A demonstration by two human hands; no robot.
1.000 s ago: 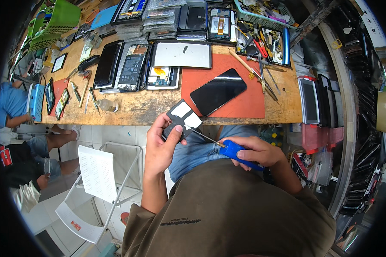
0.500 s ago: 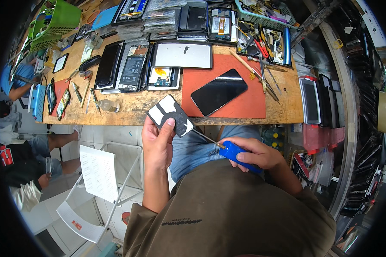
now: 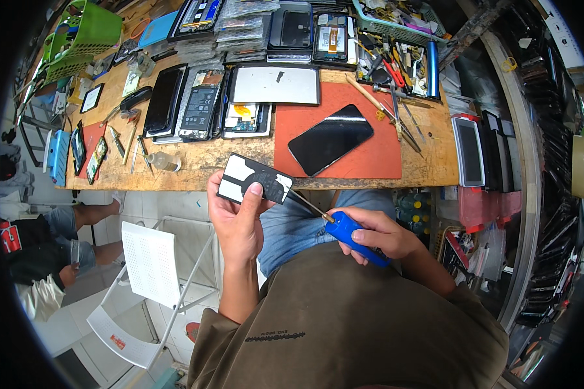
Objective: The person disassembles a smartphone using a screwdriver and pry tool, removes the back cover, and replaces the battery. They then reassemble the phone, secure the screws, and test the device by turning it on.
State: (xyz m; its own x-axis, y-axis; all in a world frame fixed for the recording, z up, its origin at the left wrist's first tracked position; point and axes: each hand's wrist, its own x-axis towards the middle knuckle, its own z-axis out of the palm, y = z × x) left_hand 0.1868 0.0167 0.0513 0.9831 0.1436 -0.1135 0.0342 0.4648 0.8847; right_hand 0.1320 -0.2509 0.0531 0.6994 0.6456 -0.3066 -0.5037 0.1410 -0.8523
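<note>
Above my lap, just off the bench edge, my left hand [image 3: 239, 223] grips a flat black rectangular slab [image 3: 240, 170] with white patches, its thumb pressed on the face. I cannot make out its exact kind. My right hand [image 3: 389, 235] is wrapped round a blue-bodied tool [image 3: 345, 228] with a brass-coloured collar and a thin metal shaft. The shaft runs to the slab's right end; whether its tip touches is unclear. Beyond my hands a smartphone [image 3: 331, 139] with a dark screen lies tilted on a red-orange mat [image 3: 386, 162].
Opened phones [image 3: 200, 104] and a white-faced panel [image 3: 276, 85] lie along the wooden bench [image 3: 201, 175]. A small bottle [image 3: 164, 161] stands near its front edge. Tweezers and tools [image 3: 402, 123] lie right of the mat. A white folding chair [image 3: 150, 262] and another person's legs [image 3: 97, 217] are at left.
My left hand has turned the slab clockwise to a flatter angle and tipped it. My right hand has shifted slightly left with the blue tool, staying close to the slab's right end.
</note>
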